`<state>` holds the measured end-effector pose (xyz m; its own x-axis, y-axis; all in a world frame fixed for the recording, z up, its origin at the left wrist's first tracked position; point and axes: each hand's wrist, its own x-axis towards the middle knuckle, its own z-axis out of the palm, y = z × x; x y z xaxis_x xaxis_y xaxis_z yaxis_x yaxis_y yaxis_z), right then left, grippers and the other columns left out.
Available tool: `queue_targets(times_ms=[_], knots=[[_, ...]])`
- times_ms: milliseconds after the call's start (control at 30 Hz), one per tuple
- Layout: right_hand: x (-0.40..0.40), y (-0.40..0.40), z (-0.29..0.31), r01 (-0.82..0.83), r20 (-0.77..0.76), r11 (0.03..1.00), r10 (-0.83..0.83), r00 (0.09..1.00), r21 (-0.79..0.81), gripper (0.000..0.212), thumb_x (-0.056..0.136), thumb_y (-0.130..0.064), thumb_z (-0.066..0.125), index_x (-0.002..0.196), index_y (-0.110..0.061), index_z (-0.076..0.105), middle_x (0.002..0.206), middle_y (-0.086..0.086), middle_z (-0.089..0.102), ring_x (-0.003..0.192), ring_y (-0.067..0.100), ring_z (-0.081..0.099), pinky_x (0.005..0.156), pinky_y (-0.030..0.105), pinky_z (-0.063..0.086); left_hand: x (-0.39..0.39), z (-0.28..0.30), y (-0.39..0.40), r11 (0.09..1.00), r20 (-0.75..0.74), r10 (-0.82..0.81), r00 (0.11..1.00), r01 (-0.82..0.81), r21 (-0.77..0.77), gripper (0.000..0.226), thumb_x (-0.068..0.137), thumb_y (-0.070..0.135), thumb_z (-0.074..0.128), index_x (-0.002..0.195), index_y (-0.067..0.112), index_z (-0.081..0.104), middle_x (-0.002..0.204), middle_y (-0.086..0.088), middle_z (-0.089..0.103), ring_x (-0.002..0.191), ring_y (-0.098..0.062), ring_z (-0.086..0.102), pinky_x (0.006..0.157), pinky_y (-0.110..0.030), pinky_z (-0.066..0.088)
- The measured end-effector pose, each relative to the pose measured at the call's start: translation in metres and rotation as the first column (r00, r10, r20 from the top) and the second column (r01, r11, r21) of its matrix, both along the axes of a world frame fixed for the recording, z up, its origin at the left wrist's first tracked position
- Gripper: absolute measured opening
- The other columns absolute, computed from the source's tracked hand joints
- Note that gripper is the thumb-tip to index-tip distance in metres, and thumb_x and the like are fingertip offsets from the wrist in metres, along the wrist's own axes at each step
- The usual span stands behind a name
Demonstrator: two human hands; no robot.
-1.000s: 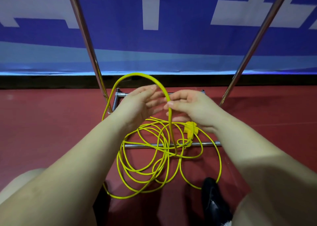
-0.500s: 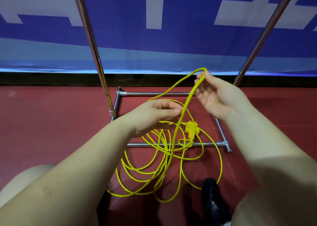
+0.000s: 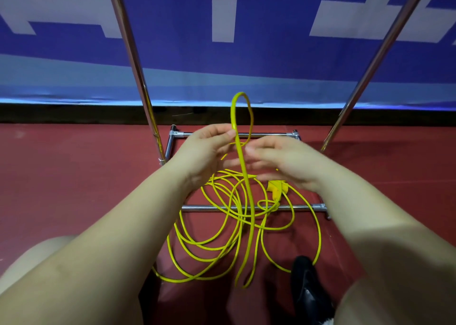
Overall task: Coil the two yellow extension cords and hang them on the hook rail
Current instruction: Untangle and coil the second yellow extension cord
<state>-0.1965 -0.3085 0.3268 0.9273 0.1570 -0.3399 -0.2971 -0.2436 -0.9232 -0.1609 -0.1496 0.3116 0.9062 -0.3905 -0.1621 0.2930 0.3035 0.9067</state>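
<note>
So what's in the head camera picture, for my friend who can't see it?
A left hand pinches a tall loop of thin yellow extension cord, the blurred right hand beside it. More cord lies tangled on the red floor across a shiny metal rack base.

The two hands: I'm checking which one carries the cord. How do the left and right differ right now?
The left hand pinches the yellow cord just below its raised loop; the right hand has straight, blurred fingers and grips nothing. The left hand sits slightly higher in the view than the right. Both hover above the cord tangle on the red floor.
</note>
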Motion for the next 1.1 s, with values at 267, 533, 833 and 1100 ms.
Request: queue_targets(times_ms=[267, 533, 833, 1100], knots=[[-0.006, 0.012, 0.0, -0.142, 0.147, 0.983, 0.159, 0.976, -0.116, 0.008, 0.088, -0.013, 0.061, 0.091, -0.02, 0.06, 0.075, -0.006, 0.067, 0.07, 0.004, 0.065, 0.058, 0.021, 0.051, 0.011, 0.005, 0.009, 0.983, -0.041, 0.118, 0.992, -0.123, -0.14, 0.01, 0.096, 0.012, 0.048, 0.102, 0.012, 0.057, 0.072, 0.004, 0.063, 0.068, -0.009, 0.064, 0.063, -0.028, 0.058], [0.01, -0.007, 0.015, 0.331, 0.03, 0.848, -0.377, 0.926, 0.414, 0.011, 0.092, -0.009, 0.052, 0.088, -0.017, 0.057, 0.079, -0.003, 0.063, 0.066, 0.005, 0.065, 0.063, 0.031, 0.057, -0.013, -0.009, -0.007, 0.916, -0.046, -0.285, 0.958, 0.286, 0.282, 0.014, 0.096, 0.024, 0.049, 0.093, 0.017, 0.061, 0.08, 0.008, 0.066, 0.077, -0.008, 0.058, 0.079, -0.026, 0.045], [0.015, -0.014, 0.009, 0.399, -0.115, 0.8, -0.391, 0.913, 0.448, 0.011, 0.094, -0.024, 0.052, 0.093, -0.013, 0.056, 0.102, 0.01, 0.062, 0.096, 0.023, 0.062, 0.068, 0.035, 0.058, -0.018, -0.009, -0.012, 0.922, 0.013, -0.245, 0.97, 0.229, 0.313, 0.008, 0.095, 0.012, 0.051, 0.088, 0.012, 0.055, 0.071, 0.001, 0.057, 0.062, -0.009, 0.062, 0.059, -0.023, 0.054], [-0.001, -0.001, -0.007, -0.186, -0.046, 0.945, 0.18, 0.983, -0.269, 0.02, 0.085, -0.044, 0.059, 0.1, -0.03, 0.058, 0.108, -0.006, 0.066, 0.103, 0.013, 0.063, 0.092, 0.035, 0.049, 0.0, -0.002, -0.004, 0.989, -0.173, 0.133, 0.976, -0.142, -0.041, 0.013, 0.097, 0.01, 0.047, 0.087, 0.009, 0.055, 0.07, -0.002, 0.056, 0.057, -0.009, 0.067, 0.053, -0.028, 0.058]])
